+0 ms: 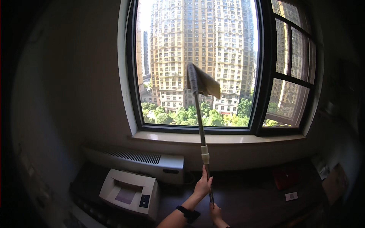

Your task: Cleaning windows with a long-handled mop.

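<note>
My left hand (202,184), with a black band on its wrist, grips a telescopic metal pole (200,119) just below its white locking collar (204,154). Lower down, near the pole's end, my right hand (216,212) is closed around it. The pole rises across the windowsill. At its top is a flat cleaning head with a grey cloth or pad (201,79), slightly blurred, standing tilted in front of the large window pane (171,71). I cannot tell whether the pad touches the glass.
A white printer (151,196) stands on the dark desk (242,199) at left, before a long white vented unit (174,162). The stone windowsill (251,139) runs behind. A dark-framed window sash (288,99) is at right. A red item (285,179) and a small card (291,196) lie on the desk.
</note>
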The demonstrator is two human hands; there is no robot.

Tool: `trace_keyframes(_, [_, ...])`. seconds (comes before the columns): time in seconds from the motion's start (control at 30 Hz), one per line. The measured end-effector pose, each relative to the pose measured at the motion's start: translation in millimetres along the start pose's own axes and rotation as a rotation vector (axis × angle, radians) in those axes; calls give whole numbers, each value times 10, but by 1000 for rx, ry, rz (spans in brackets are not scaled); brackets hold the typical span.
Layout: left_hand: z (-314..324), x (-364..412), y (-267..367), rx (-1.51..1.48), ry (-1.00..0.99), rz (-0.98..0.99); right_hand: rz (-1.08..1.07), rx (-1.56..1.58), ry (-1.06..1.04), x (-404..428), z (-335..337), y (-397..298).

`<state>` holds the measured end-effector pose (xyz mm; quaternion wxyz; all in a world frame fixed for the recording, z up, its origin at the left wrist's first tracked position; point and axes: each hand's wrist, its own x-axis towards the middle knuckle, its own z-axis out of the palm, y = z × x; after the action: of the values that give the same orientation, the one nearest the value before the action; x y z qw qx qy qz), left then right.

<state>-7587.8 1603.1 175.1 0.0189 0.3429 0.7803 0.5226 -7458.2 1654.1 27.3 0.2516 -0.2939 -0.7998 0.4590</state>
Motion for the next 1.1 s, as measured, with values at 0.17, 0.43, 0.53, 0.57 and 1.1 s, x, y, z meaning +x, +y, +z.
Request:
trace_keyframes(0.17, [-437, -19, -558, -30, 200, -133, -40, -144, -234, 89, 131, -377])
trace_keyframes(0.43, [-319, -83, -675, -351, 159, -224, -76, -179, -183, 94, 21, -239])
trace_keyframes(0.53, [52, -214, -633, -300, 73, -220, -82, -239, -115, -18, -261, 74])
trace_keyframes(0.57, [199, -267, -621, -265, 58, -214, -56, -273, -104, -69, -367, 161])
trace_keyframes(1.1, [2100, -701, 464, -156, -418, 42, 262, -230, 308, -958, -1455, 1496])
